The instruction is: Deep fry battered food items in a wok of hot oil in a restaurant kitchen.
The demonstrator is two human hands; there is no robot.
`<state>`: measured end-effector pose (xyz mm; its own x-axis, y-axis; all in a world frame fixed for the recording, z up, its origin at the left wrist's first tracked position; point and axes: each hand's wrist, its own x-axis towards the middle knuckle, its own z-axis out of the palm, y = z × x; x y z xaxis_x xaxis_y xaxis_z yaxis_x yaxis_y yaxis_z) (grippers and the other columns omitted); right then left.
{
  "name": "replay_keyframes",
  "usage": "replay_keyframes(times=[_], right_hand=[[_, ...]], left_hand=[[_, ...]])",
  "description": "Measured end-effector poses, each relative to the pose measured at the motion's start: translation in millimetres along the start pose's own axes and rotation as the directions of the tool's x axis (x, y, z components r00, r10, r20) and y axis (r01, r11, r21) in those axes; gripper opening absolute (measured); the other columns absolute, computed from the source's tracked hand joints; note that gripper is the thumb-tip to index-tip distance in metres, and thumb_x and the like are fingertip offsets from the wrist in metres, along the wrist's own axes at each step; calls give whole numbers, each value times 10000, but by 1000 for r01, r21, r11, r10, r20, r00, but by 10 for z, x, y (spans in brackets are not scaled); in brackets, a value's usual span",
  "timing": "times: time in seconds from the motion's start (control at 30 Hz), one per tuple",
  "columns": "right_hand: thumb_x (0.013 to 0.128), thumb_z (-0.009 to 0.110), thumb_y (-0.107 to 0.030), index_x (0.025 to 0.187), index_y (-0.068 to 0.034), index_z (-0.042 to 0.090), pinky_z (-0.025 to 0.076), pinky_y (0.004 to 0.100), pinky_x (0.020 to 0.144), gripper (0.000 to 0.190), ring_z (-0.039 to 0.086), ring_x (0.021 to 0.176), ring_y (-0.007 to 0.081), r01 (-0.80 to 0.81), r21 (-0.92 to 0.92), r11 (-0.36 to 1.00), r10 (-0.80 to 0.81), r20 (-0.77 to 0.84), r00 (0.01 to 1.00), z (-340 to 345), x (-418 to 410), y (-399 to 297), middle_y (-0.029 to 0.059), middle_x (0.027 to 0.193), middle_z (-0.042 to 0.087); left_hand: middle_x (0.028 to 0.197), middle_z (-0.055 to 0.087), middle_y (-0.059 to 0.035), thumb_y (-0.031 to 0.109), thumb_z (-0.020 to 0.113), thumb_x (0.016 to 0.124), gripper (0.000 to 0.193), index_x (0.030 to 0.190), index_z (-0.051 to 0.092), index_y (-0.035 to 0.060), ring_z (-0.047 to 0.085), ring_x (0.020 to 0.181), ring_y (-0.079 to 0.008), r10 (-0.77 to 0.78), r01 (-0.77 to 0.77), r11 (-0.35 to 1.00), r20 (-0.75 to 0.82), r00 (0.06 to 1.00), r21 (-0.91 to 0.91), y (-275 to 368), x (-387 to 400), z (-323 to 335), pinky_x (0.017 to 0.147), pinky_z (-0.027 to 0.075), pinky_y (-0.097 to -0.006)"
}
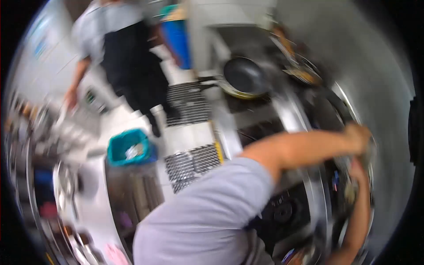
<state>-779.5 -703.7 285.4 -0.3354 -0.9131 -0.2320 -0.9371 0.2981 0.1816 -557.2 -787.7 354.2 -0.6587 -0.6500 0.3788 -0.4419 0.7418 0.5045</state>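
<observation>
My left arm stretches across the cooking range to the steel wall, and my left hand (pixel 359 137) is blurred at its end. Close below it is my right hand (pixel 357 170), the forearm coming up from the lower right. A pale, shiny object (pixel 367 152) shows beside the hands; the blur hides what it is and whether either hand grips it. Under my left arm lies a black cooktop (pixel 285 212) with a steel rim (pixel 314 195). A dark frying pan (pixel 245 76) sits farther along the range, its handle towards the aisle.
A co-worker in a black apron (pixel 129 63) stands in the aisle near a teal-lined bin (pixel 114 154). Black-and-white mats (pixel 188 102) lie on the tiled floor. Behind me runs a white counter (pixel 92 205) with metal utensils. Another pan (pixel 303 74) holds something brownish.
</observation>
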Motion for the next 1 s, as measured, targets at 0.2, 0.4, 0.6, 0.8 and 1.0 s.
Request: replay_keyframes(times=[0.2, 0.4, 0.6, 0.8, 1.0], right_hand=[[782, 634, -149, 1187, -71, 637, 494, 436, 885, 413, 645, 978, 363, 428, 213, 878, -406, -139, 903, -930, -381, -1285, 198, 1026, 682], [748, 682, -186, 1067, -37, 676, 500, 431, 896, 352, 642, 1019, 363, 462, 223, 859, -341, -425, 839, -1093, -560, -902, 211, 1075, 678], [752, 631, -96, 973, -41, 686, 520, 451, 799, 234, 662, 920, 381, 346, 349, 871, -339, -82, 937, -349, -603, -922, 189, 996, 698], [750, 629, -128, 1089, -41, 672, 500, 427, 895, 352, 650, 992, 364, 188, 285, 940, -91, -320, 943, -368, -683, -327, 199, 1059, 684], [762, 566, -114, 1168, -20, 652, 488, 423, 929, 425, 641, 1062, 343, -64, 395, 916, 20, 116, 993, -450, -283, -374, 193, 1176, 660]], left_hand=[[698, 648, -162, 287, 720, 644, 226, 623, 657, 70, 660, 664, -366, 475, -425, 880, -413, 777, 212, -923, -274, -177, 628, 547, -455], [840, 658, -255, 236, 567, 822, 268, 797, 676, -8, 632, 847, -458, 278, -314, 936, -211, 937, -158, -484, -159, -93, 788, 511, -507], [816, 643, -270, 251, 556, 821, 289, 765, 645, -18, 625, 832, -470, 296, -318, 936, -151, 943, -149, -351, -98, 40, 790, 504, -520], [802, 640, -271, 229, 561, 811, 273, 747, 639, -24, 626, 827, -473, 300, -319, 934, -132, 945, -161, -204, 116, 93, 792, 502, -524], [823, 654, -273, 223, 555, 819, 275, 790, 668, -26, 640, 827, -460, 387, -407, 901, -146, 910, -151, 69, 578, 356, 786, 511, -519]])
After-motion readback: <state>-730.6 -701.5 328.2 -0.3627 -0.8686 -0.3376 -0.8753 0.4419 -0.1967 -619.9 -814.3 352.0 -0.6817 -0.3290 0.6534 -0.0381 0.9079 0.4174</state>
